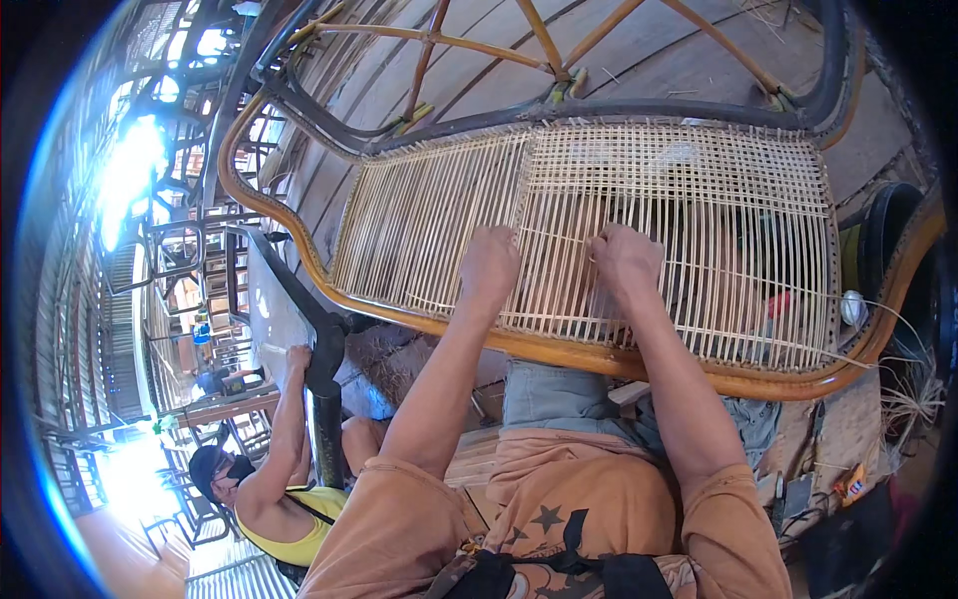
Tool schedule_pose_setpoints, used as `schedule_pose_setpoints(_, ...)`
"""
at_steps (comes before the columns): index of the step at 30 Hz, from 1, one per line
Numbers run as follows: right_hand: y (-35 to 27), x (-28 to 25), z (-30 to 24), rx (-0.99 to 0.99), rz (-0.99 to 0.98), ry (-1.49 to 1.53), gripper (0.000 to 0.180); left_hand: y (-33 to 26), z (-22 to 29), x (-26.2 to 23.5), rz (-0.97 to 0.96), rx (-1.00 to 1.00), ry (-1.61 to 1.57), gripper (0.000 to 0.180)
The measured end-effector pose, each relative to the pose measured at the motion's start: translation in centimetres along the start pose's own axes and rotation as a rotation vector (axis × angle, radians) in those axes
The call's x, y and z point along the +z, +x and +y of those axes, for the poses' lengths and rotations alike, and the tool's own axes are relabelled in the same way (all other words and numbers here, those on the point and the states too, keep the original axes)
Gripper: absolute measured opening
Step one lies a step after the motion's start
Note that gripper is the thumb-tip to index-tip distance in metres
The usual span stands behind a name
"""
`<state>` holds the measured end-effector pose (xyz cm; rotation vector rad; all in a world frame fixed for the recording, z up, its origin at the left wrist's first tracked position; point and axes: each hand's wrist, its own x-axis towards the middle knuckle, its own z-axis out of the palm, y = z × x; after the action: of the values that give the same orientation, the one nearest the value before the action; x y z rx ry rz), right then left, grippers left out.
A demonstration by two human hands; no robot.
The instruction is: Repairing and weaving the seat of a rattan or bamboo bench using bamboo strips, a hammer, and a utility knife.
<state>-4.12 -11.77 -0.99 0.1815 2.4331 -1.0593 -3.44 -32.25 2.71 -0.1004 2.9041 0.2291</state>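
Observation:
A rattan furniture frame (559, 351) lies across my lap, its opening strung with pale cane strands (419, 230). Cross strands are woven tightly through the upper right part (689, 160); the left part shows mostly lengthwise strands. My left hand (489, 268) is closed at the middle of the panel, fingers curled at a thin cross strand. My right hand (629, 262) pinches the same cane strand a little to the right. My fingertips are partly hidden by the backs of my hands. Toward the right edge a loose strand (883, 302) loops out past the frame.
Dark curved poles (469, 125) with thinner rattan struts (544, 40) rise beyond the panel. At the left a person in a yellow top (289, 524) works on another frame. A dark bucket (891, 230) and a bundle of loose strands (913, 399) lie at the right.

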Motion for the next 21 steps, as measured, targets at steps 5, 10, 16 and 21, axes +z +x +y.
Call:
schedule_pose_setpoints(5, 0.0, -0.6, 0.6, -0.030, -0.064, 0.045, 0.032, -1.2, 0.8, 1.4, 0.163, 0.183, 0.272, 0.042)
schedule_pose_setpoints(10, 0.4, 0.9, 1.9, -0.164, 0.130, -0.006, 0.031, -0.9, 0.0, 2.8, 0.065, 0.099, 0.189, 0.049)
schedule_pose_setpoints(16, -0.2, 0.6, 0.6, -0.076, 0.073, -0.100, 0.025, -0.3, -0.4, 2.1, 0.132, 0.098, 0.103, 0.040)
schedule_pose_setpoints(21, -0.4, 0.9, -1.3, -0.056, 0.109, -0.263, 0.021, 1.3, -2.9, 2.1, 0.180, 0.132, 0.142, 0.027)
